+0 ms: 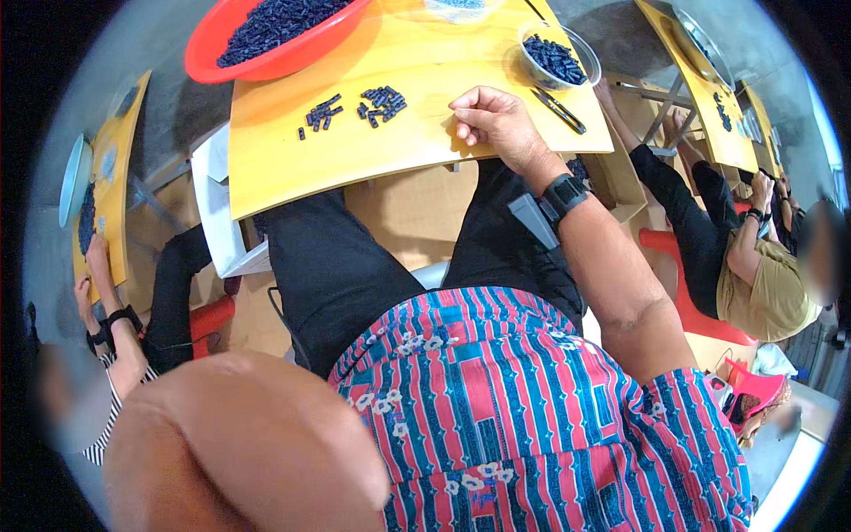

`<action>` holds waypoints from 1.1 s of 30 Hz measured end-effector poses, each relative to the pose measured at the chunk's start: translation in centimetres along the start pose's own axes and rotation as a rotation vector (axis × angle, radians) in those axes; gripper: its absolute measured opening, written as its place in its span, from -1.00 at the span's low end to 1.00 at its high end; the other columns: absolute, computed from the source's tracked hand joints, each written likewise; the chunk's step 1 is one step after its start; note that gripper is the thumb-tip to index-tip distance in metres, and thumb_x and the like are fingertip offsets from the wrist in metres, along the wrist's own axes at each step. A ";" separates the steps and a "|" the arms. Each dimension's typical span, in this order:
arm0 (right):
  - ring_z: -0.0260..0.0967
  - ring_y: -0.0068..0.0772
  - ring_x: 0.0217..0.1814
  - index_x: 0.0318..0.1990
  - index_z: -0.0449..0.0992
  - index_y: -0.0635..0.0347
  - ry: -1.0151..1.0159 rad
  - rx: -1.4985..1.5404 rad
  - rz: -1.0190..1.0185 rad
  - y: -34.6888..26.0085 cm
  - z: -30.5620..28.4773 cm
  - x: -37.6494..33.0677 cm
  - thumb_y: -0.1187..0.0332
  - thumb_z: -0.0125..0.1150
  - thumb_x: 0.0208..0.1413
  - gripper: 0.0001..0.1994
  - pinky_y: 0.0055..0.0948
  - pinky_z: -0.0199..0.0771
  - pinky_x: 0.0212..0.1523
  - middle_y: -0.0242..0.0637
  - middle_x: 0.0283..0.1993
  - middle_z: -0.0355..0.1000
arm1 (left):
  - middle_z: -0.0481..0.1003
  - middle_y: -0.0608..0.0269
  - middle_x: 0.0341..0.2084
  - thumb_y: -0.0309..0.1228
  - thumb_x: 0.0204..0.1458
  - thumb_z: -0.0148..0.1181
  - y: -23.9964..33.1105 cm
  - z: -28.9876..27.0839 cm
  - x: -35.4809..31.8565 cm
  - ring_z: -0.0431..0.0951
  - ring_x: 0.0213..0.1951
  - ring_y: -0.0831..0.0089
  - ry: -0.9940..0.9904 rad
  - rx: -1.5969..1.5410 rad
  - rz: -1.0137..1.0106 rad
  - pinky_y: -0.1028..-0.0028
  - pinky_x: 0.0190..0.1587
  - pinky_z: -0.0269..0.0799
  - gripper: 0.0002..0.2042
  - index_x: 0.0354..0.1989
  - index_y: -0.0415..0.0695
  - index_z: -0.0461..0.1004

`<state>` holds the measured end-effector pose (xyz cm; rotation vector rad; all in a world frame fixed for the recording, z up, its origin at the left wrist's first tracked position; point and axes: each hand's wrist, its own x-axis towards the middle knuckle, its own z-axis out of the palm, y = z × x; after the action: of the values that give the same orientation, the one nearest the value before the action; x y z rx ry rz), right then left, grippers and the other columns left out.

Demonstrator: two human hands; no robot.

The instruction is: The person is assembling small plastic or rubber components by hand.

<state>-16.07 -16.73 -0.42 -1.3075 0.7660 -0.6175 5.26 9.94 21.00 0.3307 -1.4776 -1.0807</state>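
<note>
My right hand (pixel 487 120) hovers over the near part of the yellow table (pixel 425 66), its fingers curled and the thumb against the index finger. Anything between those fingertips is too small or hidden to make out. To its left lie two loose groups of short dark-blue tube-like pieces: one cluster (pixel 383 105) closer to the hand, a smaller one (pixel 324 113) farther left. A slim black pointed tool (pixel 560 111), perhaps tweezers, rests right of the hand. My bent left arm (pixel 248 434) fills the lower left, very close; its hand is out of the picture.
A red basin (pixel 202 49) heaped with dark pieces stands at the far left of the table. A clear bowl (pixel 596 66) of similar pieces is at the right, another tub (pixel 461 9) with light-blue bits at the back. People sit at yellow tables (pixel 113 213) on both sides.
</note>
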 end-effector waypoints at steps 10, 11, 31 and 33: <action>0.40 -0.67 -0.43 -0.14 0.55 0.22 0.029 -0.014 0.044 0.0 -0.1 0.0 0.49 0.17 0.28 -0.92 -0.66 0.46 -0.36 -0.42 -0.38 0.50 | 0.54 0.16 -0.59 -0.50 0.14 0.14 -2.1 0.2 -4.1 0.45 -0.68 0.46 0.183 -0.440 -0.008 0.60 -0.58 0.42 -0.79 -0.55 -0.22 0.55; 0.40 -0.66 -0.43 -0.15 0.55 0.22 0.025 0.025 0.021 -0.2 0.1 0.1 0.49 0.18 0.28 -0.93 -0.65 0.46 -0.36 -0.42 -0.38 0.50 | 0.54 0.17 -0.59 -0.49 0.15 0.14 -2.0 0.6 -4.5 0.45 -0.68 0.46 0.206 -0.433 -0.014 0.60 -0.57 0.41 -0.79 -0.54 -0.21 0.56; 0.37 -0.66 -0.47 -0.18 0.55 0.18 0.064 -0.048 0.069 -0.6 0.2 -1.1 0.46 0.20 0.26 -0.95 -0.68 0.41 -0.37 -0.45 -0.43 0.48 | 0.43 0.35 -0.56 -0.35 0.25 0.07 -5.0 0.8 -2.4 0.36 -0.50 0.49 0.431 -0.423 -0.215 0.58 -0.39 0.26 -0.80 -0.35 -0.10 0.59; 0.37 -0.66 -0.47 -0.18 0.55 0.18 0.101 -0.084 0.100 -1.0 0.5 -1.5 0.47 0.20 0.26 -0.95 -0.67 0.42 -0.37 -0.45 -0.43 0.48 | 0.42 0.37 -0.55 -0.34 0.26 0.07 -5.6 0.5 -2.2 0.35 -0.49 0.50 0.457 -0.428 -0.242 0.57 -0.37 0.25 -0.80 -0.34 -0.09 0.60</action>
<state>-16.58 -15.41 0.82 -1.3131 0.9428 -0.5791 3.30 8.85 15.44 0.4246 -0.7907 -1.3737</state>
